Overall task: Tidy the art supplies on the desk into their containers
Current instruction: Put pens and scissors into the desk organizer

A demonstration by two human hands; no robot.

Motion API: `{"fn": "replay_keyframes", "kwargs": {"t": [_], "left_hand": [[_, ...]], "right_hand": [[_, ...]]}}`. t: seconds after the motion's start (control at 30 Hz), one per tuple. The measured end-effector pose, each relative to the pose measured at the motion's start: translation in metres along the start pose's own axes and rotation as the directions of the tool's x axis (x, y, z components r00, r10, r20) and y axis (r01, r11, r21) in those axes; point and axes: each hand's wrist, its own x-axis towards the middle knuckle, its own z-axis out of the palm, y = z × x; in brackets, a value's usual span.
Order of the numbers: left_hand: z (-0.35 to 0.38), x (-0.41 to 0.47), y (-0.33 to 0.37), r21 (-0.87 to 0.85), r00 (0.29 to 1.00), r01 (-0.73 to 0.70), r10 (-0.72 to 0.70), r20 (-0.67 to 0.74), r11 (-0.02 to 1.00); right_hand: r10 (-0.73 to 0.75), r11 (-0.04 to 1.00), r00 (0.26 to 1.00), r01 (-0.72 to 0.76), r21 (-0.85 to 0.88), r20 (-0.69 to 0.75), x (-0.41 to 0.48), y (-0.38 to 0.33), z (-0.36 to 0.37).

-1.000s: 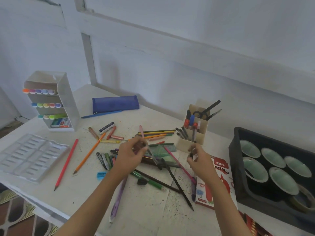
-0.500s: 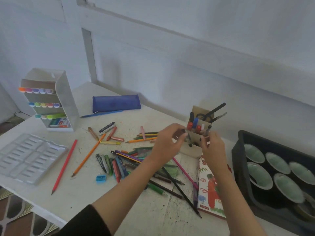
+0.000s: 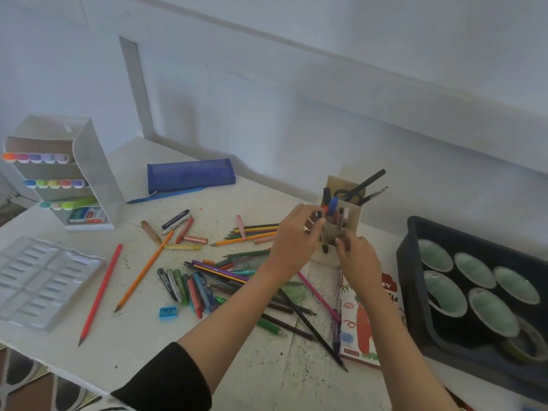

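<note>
- Where the cardboard pen holder (image 3: 354,216) stands on the white surface (image 3: 252,372), both hands meet at its near face.
- The left hand (image 3: 296,235) has its fingers curled, and the tips pinch a short dark pen (image 3: 319,215) at the holder's left front corner.
- The right hand (image 3: 360,259) is curled narrow just below the holder's front. Thumb and fingers pinch the lower end of a thin grey pen (image 3: 341,221) that stands upright in the holder, though blur hides the exact grip.
- Inside the holder stand black scissors (image 3: 348,193), a blue-capped marker (image 3: 332,204) and other dark pens.
- Left of the holder and nearer the person lies a loose heap of coloured pencils (image 3: 255,231) and crayons (image 3: 189,289), with a blue sharpener (image 3: 168,311) at its near edge.
- Further left of the holder lie an orange pencil (image 3: 142,271) and a red pencil (image 3: 100,295), then a clear plastic tray (image 3: 38,280).
- Far left of the holder a white marker rack (image 3: 98,179) stands upright. A blue pencil case (image 3: 189,174) lies between it and the holder, toward the wall.
- Right of the holder sits a black bin (image 3: 410,262) of tape rolls (image 3: 474,269).
- A pastel box (image 3: 355,321) lies just in front of the holder, beside the right forearm.
</note>
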Motion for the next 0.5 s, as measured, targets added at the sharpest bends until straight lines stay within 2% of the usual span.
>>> {"fn": "replay_keyframes", "kwargs": {"t": [0.13,0.23,0.33,0.5], "left_hand": [[-0.006,0.005,0.006,-0.041,0.984,-0.086,0.079,-0.157,0.995],[-0.005,0.005,0.007,-0.041,0.975,-0.097,0.087,-0.202,0.994],[0.0,0.004,0.004,-0.032,0.983,-0.078,0.072,-0.17,0.996],[0.007,-0.002,-0.013,0.06,1.0,-0.001,-0.001,0.022,0.998]], "right_hand": [[0.013,0.999,1.0,-0.013,-0.029,0.018,0.0,-0.003,-0.003],[0.035,0.998,0.999,-0.034,-0.057,0.02,-0.001,-0.008,-0.003],[0.011,0.999,0.999,-0.01,-0.045,0.033,0.0,-0.01,-0.001],[-0.124,0.992,0.991,0.123,0.017,0.041,-0.011,0.003,0.001]]}}
